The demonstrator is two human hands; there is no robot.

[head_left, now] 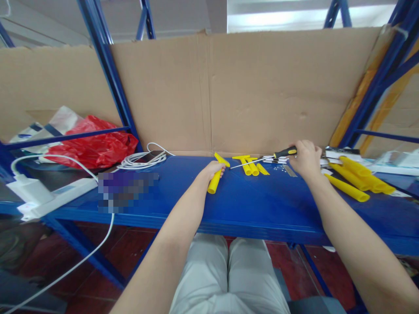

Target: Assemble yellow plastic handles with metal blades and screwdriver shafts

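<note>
My left hand is closed around a yellow T-shaped scraper handle, its crosspiece sticking out above the fingers. My right hand grips a screwdriver by its black and yellow handle. The long thin shaft points left, and its tip is close to the crosspiece; whether it touches cannot be made out. Beneath the shaft lie several more yellow T-shaped pieces. A flat metal strip rests near my right hand, with small pale bits beside it.
Several yellow tubes are heaped at the right of the blue table. Cardboard walls the back. On the left are a coiled white cable, a red plastic bag and a power strip with a charger.
</note>
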